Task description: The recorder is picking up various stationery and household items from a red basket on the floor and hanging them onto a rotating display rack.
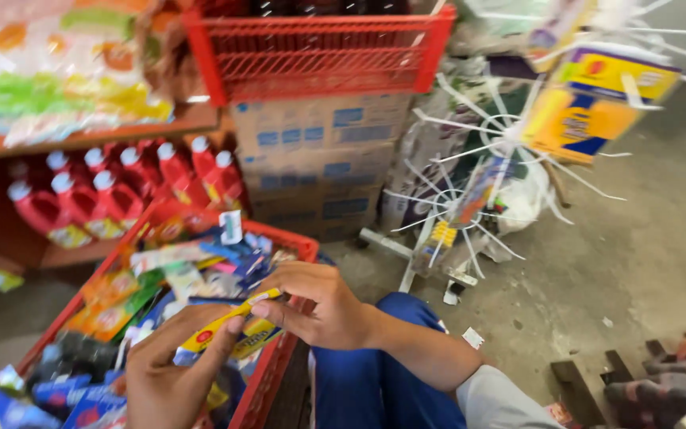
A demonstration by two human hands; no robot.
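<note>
Both of my hands hold a strip of small yellow sachets (228, 324) over a red plastic crate (275, 369). My left hand (170, 367) grips the strip's lower end from below. My right hand (315, 306) pinches its upper end with thumb and fingers. The crate is filled with many coloured sachets and packets (160, 274) in orange, green and blue. My knee in blue trousers (367, 381) is just right of the crate.
A wooden shelf (81, 139) at left carries red bottles with white caps (117, 191). Stacked cardboard boxes (323, 163) stand behind, under another red crate (319, 52). A white wire display rack (490, 159) with hanging yellow packs (593, 103) stands on the concrete floor (645, 254) at right.
</note>
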